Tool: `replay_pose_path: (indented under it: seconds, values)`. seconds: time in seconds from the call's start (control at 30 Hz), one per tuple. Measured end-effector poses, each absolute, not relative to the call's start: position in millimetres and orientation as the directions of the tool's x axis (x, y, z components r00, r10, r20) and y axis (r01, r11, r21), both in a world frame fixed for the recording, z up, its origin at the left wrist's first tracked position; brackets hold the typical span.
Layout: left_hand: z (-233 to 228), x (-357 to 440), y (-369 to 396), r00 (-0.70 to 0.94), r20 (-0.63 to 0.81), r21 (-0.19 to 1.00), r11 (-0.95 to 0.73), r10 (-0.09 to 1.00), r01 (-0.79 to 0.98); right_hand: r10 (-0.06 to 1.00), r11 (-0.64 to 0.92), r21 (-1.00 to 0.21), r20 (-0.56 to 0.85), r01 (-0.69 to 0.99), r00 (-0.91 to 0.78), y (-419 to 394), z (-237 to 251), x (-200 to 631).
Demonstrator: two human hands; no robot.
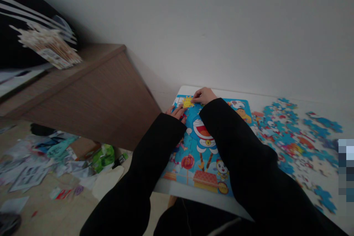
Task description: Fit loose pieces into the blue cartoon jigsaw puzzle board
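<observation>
A blue cartoon jigsaw puzzle (193, 147) lies on the white table, with a large blue-and-white cat figure in its middle. My left hand (177, 111) rests on its upper left part, fingers stretched out and apart. Close to the yellow sun (187, 102) at the puzzle's top edge, my right hand (205, 96) has thumb and fingertips pinched together. Whatever is between those fingertips is too small to make out. My right sleeve covers part of the puzzle's right side.
Loose jigsaw pieces (287, 129) are spread over the right side of the white table (190, 190). A wall (221, 37) rises behind it. On the left stands a brown wooden cabinet (110, 92) with a pack of cotton swabs (52, 46) on top. Bags and papers litter the floor.
</observation>
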State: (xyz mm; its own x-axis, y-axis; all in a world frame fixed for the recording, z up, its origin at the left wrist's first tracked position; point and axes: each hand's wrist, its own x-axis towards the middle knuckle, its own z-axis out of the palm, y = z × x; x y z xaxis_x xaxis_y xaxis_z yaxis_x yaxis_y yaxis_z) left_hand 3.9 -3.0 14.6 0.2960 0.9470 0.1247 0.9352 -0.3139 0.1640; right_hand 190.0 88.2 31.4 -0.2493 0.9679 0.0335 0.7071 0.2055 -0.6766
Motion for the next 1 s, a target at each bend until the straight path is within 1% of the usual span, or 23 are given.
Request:
replay_pose_path:
  seconds: [0.13,0.23,0.33,0.5,0.77,0.93,1.0]
  values:
    - [14.2,3.7,-2.7,0.298,0.126,0.159,-0.315,0.946,0.936,0.959,0.208,-0.691,0.007,0.692,-0.283,87.1,32.3,192.9]
    - [13.5,3.5,-2.4,0.302,0.133,0.161,-0.321,0.944,0.933,0.934,0.256,-0.711,0.009,0.655,-0.356,87.4,33.2,196.5]
    - [13.5,3.5,-2.6,0.302,0.142,0.165,-0.323,0.943,0.932,0.910,0.299,-0.695,0.002,0.654,-0.414,88.0,34.9,198.2]
    - [14.1,3.3,-2.8,0.296,0.134,0.166,-0.315,0.946,0.934,0.893,0.320,-0.653,-0.033,0.687,-0.448,86.8,39.5,197.7]
    - [14.7,4.2,-3.2,0.320,0.147,0.153,-0.341,0.936,0.927,0.899,0.326,-0.605,-0.038,0.726,-0.436,85.5,42.4,195.5]
    - [13.7,4.1,-3.5,0.301,0.145,0.169,-0.323,0.943,0.931,0.914,0.280,-0.586,-0.078,0.760,-0.397,86.3,44.1,189.3]
    - [13.7,4.0,-3.7,0.299,0.152,0.171,-0.323,0.942,0.931,0.928,0.242,-0.565,-0.101,0.789,-0.358,86.6,43.8,186.2]
